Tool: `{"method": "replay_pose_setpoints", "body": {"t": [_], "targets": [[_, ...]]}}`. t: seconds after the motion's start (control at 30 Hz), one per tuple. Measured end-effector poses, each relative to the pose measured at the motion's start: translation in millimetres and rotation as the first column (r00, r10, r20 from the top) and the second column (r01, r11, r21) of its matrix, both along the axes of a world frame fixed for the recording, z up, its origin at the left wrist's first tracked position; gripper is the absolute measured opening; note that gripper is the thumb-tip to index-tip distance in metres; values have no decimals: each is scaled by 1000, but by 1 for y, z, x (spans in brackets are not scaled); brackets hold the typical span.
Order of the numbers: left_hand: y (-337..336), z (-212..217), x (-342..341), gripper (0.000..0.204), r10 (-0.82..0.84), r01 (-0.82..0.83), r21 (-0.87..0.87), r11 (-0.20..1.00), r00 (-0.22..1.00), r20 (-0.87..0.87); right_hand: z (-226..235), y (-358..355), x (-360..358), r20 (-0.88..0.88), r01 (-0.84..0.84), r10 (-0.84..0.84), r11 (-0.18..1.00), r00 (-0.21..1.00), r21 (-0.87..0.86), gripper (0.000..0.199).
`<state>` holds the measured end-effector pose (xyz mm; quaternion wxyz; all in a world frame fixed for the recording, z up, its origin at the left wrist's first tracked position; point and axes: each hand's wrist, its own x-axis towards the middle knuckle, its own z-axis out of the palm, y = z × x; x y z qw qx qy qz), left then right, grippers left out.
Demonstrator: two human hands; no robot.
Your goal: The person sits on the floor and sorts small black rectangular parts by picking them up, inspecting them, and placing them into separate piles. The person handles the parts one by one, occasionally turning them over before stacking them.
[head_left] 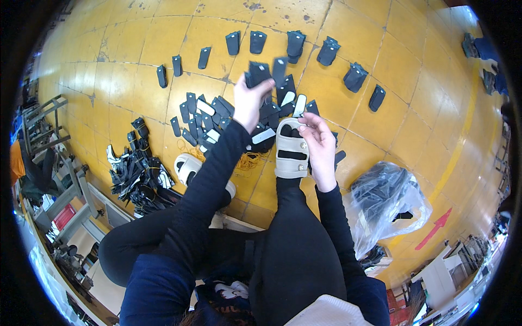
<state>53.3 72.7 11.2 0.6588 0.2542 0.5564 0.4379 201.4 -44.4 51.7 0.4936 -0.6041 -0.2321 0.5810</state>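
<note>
My left hand (pixel 251 100) is closed round a small stack of flat, dark tab-shaped pieces (pixel 259 75), held above the floor. Beside its fingertips a single dark piece (pixel 280 70) looks blurred. My right hand (pixel 319 142) hovers over my right shoe, thumb and forefinger curled but apart, with nothing visible between them. A white-faced piece (pixel 300 103) shows just beyond its fingertips. Below the left hand spreads a loose pile of similar dark pieces (pixel 220 106), some white side up. Beyond it, small dark stacks (pixel 295 43) stand in an arc on the floor.
My beige sandals (pixel 292 157) are close to the pile, near tangled yellow bands (pixel 247 163). Bundled black and white pieces (pixel 142 168) lie at left, beside a metal frame (pixel 70 168). A clear plastic bag of dark pieces (pixel 386 198) sits at right, near a red floor arrow (pixel 433 229).
</note>
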Motion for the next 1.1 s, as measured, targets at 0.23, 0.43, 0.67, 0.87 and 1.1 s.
{"method": "replay_pose_setpoints", "body": {"t": [0.23, 0.43, 0.67, 0.87, 1.1], "targets": [[102, -70, -33, 27, 15, 9, 84, 996, 960, -280, -6, -12, 6, 29, -20, 22, 998, 999, -55, 19], [91, -80, -40, 17, 56, -32, 70, 997, 932, -359, -4, -14, 8, 22, -16, 17, 999, 1000, -42, 19], [2, 8, -26, 23, -111, 130, -74, 989, 969, 221, 1, -3, -2, -34, -40, 39, 999, 999, -27, 21], [-48, 27, -9, 25, -198, 245, -137, 960, 936, 292, -6, 9, -11, 77, -9, 8, 1000, 997, 11, 18], [-61, 27, 6, 22, -140, 250, -218, 943, 896, 423, -4, 5, -10, 161, -22, 33, 997, 986, -71, 12]]}}
